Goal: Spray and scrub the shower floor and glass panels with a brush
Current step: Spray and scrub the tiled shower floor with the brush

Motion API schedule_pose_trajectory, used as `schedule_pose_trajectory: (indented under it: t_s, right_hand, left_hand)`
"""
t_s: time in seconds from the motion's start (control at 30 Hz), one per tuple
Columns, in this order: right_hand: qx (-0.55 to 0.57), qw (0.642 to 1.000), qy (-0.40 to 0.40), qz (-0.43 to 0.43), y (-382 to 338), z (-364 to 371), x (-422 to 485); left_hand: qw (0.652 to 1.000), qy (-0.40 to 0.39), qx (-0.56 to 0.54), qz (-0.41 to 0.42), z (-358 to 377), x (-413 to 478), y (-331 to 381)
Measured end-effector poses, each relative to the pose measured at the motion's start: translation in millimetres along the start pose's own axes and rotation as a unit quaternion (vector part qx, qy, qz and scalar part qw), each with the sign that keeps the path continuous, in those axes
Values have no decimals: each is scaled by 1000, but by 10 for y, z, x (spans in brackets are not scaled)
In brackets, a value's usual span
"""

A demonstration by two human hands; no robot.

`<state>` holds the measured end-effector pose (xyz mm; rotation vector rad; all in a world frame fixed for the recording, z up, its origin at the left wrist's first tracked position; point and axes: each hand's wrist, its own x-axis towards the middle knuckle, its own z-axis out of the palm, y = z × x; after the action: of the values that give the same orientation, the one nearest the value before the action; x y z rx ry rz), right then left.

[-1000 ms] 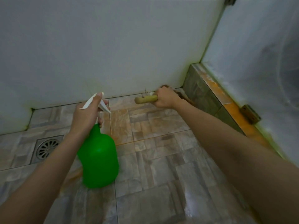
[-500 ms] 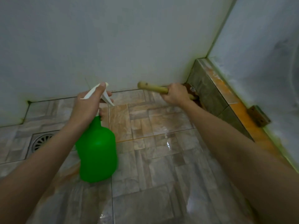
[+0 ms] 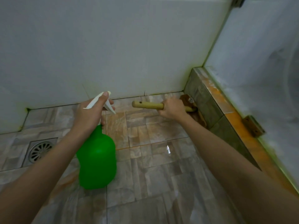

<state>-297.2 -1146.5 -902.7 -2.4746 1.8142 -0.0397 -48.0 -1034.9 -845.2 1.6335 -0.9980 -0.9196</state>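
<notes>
Grips the neck of a green spray bottle (image 3: 97,160) in the left hand (image 3: 90,113), with the index finger laid along the white spray head and the other fingers curled beneath it. Closes the right hand (image 3: 172,109) round the pale wooden handle of a brush (image 3: 147,105), knuckles up, with the handle end pointing left toward the bottle. Sets the brush's dark brown head in the far right corner of the shower floor (image 3: 153,183), at the meeting of floor, white tiled wall (image 3: 113,46) and low tiled kerb (image 3: 203,101); cannot tell whether the bristles touch the kerb face. Holds the bottle left of the brush and apart from it, over grey-brown stone-pattern tiles streaked with orange staining. Shows a wet shine on the tiles between the two forearms. Places a round metal drain (image 3: 39,151) in its square frame at far left, beside the left forearm. Runs the kerb along the right, top stained orange, with a frosted glass panel (image 3: 258,62) standing on it and a brown hinge bracket (image 3: 253,126) fixed at the panel's foot.
</notes>
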Motion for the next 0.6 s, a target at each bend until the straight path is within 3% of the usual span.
schedule_pose_trajectory:
  t_s: [0.13,0.33,0.47,0.6]
  right_hand:
    - [103,993,26,49,54,-203,307]
    - [8,1000,-17,3,61,64,-295]
    - [75,995,2,60,3,-159,-162]
    - [41,995,-73,45,66,-28,-1234]
  left_hand:
    - [1000,2,4,2,50,-18,20]
    - [1000,-13,1,-13,97,-69,46]
    - [1000,-24,0,-2,132,-174,75]
    - [998,-54,34,-5,152,-231,61]
